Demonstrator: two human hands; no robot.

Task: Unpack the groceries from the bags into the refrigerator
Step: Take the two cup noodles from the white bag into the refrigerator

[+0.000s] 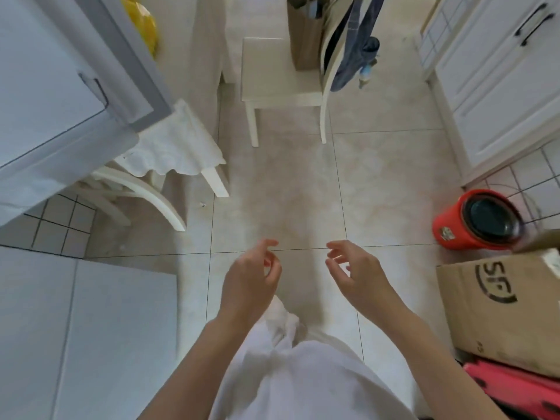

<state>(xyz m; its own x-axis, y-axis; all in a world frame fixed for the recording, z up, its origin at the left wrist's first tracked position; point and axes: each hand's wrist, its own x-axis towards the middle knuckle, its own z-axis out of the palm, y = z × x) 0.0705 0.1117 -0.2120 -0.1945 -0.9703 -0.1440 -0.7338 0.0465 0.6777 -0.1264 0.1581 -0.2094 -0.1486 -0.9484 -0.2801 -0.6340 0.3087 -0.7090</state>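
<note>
— Two bare hands are seen in the head view; is anything held by them?

— Nothing is held. The left hand is raised over the pale tiled floor with its fingers loosely curled, and no object is touched by it. The right hand is kept beside it, apart, with its fingers relaxed and half spread, also touching nothing.

— Where are the groceries found?

— A brown paper bag is stood upright on the cream wooden chair far ahead, and a blue fabric bag is hung on the back of that chair. What is inside them cannot be told. The white refrigerator door is seen at the upper left, well apart from both hands. A brown cardboard box and a red round bin are placed at the right.
</note>
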